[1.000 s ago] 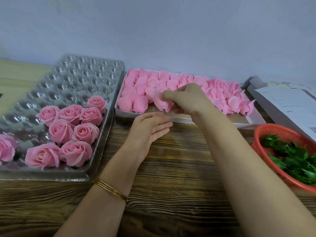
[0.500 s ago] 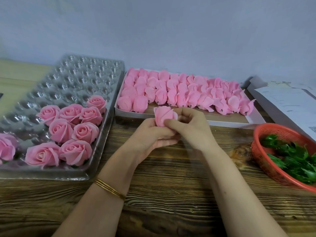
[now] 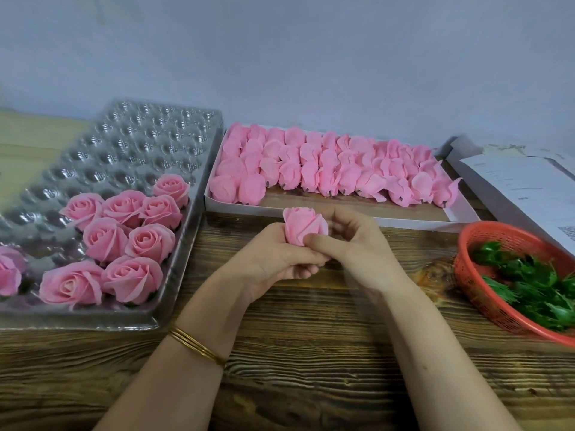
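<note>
Since the right hand (image 3: 351, 244) left the far box a second ago with one bud pinched out of its front row, the work has come forward onto the dark, grained wooden table (image 3: 311, 384). Picking is done, and I judge that opening this bud into shape is the step in hand. The left hand (image 3: 273, 259), thin gold bangles (image 3: 196, 346) on its wrist, lay idle on the wood then. Now its fingers curl round the base of the small pink closed rose bud (image 3: 306, 227), which stands upright out of the top of the fist. The right hand meets it from the other side, thumb across the lower petals and fingers curled behind, so both hands grip the one bud. Its stub is hidden inside the left hand.

To the left lies the silver moulded plastic tray (image 3: 140, 141), with opened pink roses (image 3: 133, 278) seated in its near cups, likely where this one goes. To the right stands the round red mesh basket (image 3: 497, 227) of green leaf pieces (image 3: 535, 290). Beyond the hands is the shallow white cardboard box (image 3: 404, 220) of closed pink buds (image 3: 311, 172), with printed papers (image 3: 522, 188) further right.
</note>
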A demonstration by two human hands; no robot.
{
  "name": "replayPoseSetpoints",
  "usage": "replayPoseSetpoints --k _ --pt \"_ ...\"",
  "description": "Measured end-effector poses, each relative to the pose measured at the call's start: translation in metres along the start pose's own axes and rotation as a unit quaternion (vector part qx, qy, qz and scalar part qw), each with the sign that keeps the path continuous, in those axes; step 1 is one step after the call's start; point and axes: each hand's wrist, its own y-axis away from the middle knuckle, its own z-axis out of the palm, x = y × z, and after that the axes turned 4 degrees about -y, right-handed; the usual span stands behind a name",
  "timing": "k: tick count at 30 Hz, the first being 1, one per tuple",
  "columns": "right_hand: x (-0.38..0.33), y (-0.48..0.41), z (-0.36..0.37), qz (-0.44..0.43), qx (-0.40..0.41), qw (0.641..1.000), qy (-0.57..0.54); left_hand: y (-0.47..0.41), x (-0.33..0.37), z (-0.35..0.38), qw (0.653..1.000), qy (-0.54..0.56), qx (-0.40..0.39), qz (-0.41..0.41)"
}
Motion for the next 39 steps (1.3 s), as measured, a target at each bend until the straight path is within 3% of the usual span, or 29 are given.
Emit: replayPoseSetpoints --k 16,19,26,39 --pt "0.008 0.001 0.001 0.011 -0.016 0.999 -0.041 -0.003 -0.005 0.006 0.984 -0.151 0.068 0.064" --pt "0.005 -0.001 0.003 0.024 -0.017 0.996 -0.089 -0.004 -0.006 0.007 0.985 -0.141 0.069 0.068" --pt "0.002 0.000 0.009 0.028 0.055 0.998 -0.030 -0.005 -0.007 0.009 0.983 -0.147 0.073 0.079" --pt "0.003 0.000 0.011 0.023 0.076 0.997 -0.011 -0.002 -0.007 0.010 0.981 -0.110 0.098 0.125"
